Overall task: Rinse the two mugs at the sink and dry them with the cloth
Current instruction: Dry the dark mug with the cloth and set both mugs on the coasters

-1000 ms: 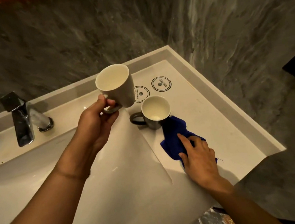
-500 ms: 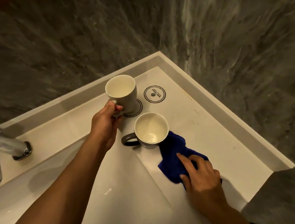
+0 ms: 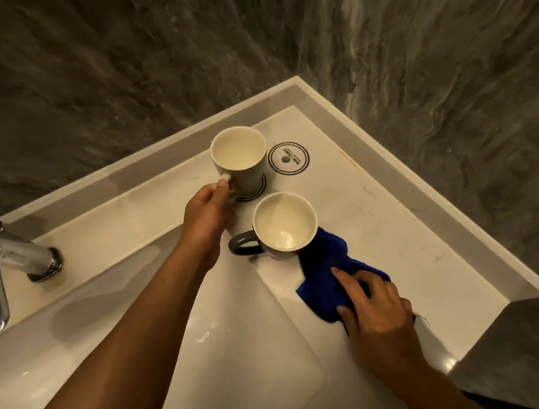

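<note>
On a coaster [image 3: 253, 191], white mug [image 3: 242, 163] handle between left-hand fingers [image 3: 220, 190].

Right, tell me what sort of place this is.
Most likely a hotel bathroom vanity: a white basin with a chrome tap, dark marble-look walls, and printed round coasters laid out for the white mug and grey-handled mug.

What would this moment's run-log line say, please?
left hand: holds white mug on coaster | right hand: on blue cloth

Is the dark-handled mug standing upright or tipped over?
Upright. The dark-handled mug stands on the counter with its open rim facing up, empty pale inside visible, beside the blue cloth.
</note>
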